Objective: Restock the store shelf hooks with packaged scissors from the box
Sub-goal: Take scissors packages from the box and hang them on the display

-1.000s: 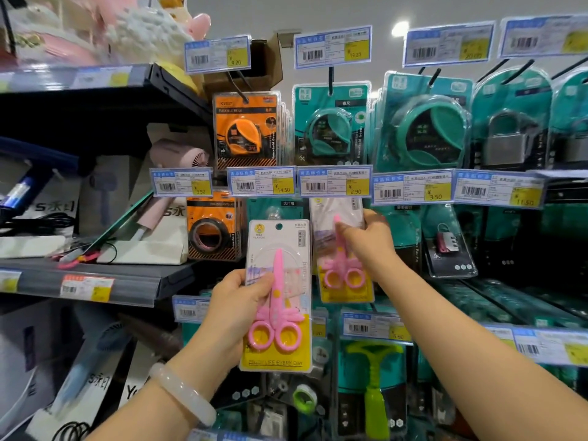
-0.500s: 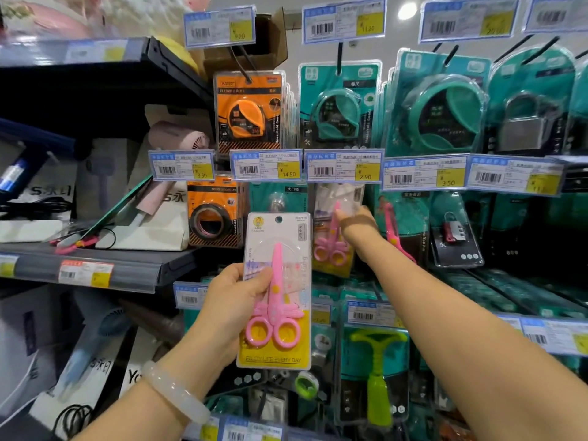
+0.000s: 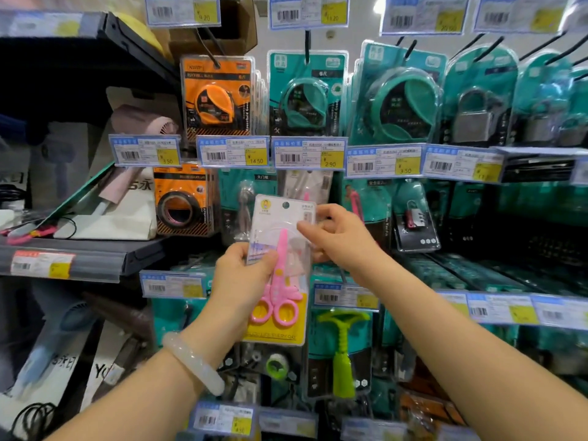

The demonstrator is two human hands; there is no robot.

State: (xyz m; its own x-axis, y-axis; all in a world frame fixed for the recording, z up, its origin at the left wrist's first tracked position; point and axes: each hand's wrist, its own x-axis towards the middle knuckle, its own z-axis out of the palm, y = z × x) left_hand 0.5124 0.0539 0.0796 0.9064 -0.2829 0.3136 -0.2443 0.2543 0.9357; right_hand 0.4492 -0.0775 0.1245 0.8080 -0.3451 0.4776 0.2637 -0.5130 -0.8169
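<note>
Head view: both hands point(image 3: 243, 278) point(image 3: 342, 238) grip flat glossy scissors pack point(image 3: 280, 272)

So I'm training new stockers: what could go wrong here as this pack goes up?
The hang hole could miss the hook, which is hidden behind the 2.90 price tag. The left hand and right hand grip only the scissors pack edges, so it might slip. Raising it may knock that tag.

Both hands raised, left hand point(image 3: 241, 275) curled in a grip, right hand point(image 3: 337, 237) pinching
</note>
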